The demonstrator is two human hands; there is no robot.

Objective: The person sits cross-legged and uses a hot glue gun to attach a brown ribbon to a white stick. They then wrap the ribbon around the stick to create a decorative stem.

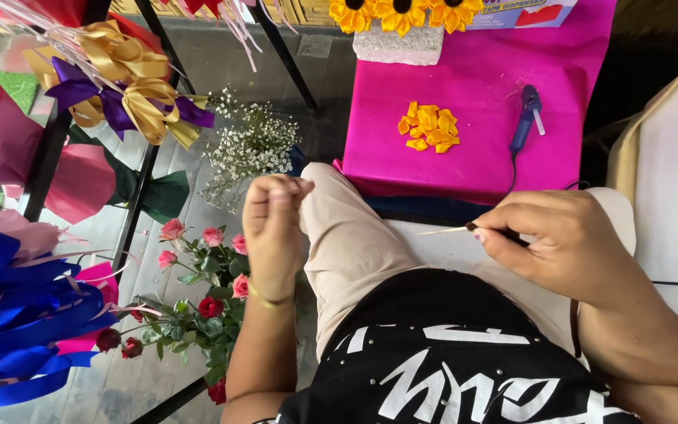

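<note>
Left hand: the left hand (272, 228) is in the middle of the frame, a little to the left, raised above the left knee. The forearm comes up from the lower edge, and a thin gold bracelet (270, 299) is on the wrist.
Left fingers: they are curled closed into a loose fist, the back of the hand toward the camera. I cannot tell if something is inside.
Right hand: the right hand (563, 239) is at the right of the frame, over the right thigh, with the forearm going to the lower right corner.
Right fingers: the thumb and first fingers pinch together and grip the dark end of one thin stick (442, 231).
Stick: it is pale and points to the left, nearly level, between the two hands, above a white sheet (457, 251) on the lap.
Surface: a bright pink surface (480, 149) is in the upper middle and right of the frame.
On the surface: one pile of small yellow petals (429, 127) and, just to the right of it, one blue glue gun (524, 118) with its cord.
Upper edge: three yellow sunflowers (394, 14) stand in one grey block (399, 45).
Left side: one gold and purple ribbon bow (119, 82) in the upper left, one bunch of small white flowers (253, 145), pink and red roses (205, 290) in the lower left, and blue ribbons (17, 314) at the left edge.
</note>
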